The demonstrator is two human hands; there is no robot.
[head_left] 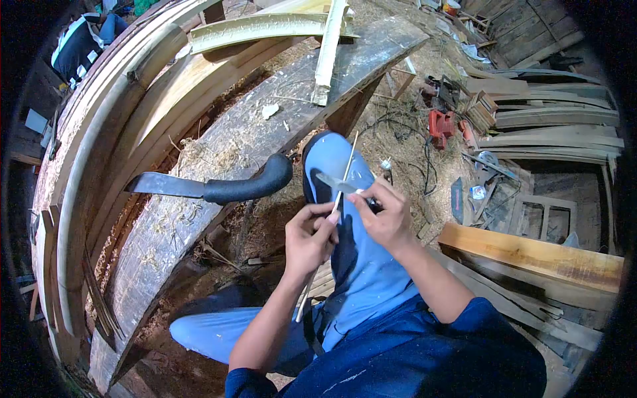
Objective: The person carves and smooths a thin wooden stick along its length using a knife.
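Observation:
My left hand (pixel 310 239) is closed around a thin, pale wooden stick (pixel 351 154), which slants over my raised knee. My right hand (pixel 385 215) grips a small knife (pixel 335 183). Its short blade lies across the stick, just above my left fingers; most of the handle is hidden in my palm. To the left, a machete (pixel 249 189) with a curved black handle rests on a worn plank bench (pixel 245 126), its dark blade pointing left.
Split bamboo pieces (pixel 265 30) lie across the bench's far end. Long curved boards (pixel 156 132) line the left side. Shavings (pixel 212 159) litter bench and floor. Red power tools (pixel 439 126), a thick beam (pixel 531 255) and stacked boards (pixel 557 119) are at right. Another person (pixel 76 46) is far left.

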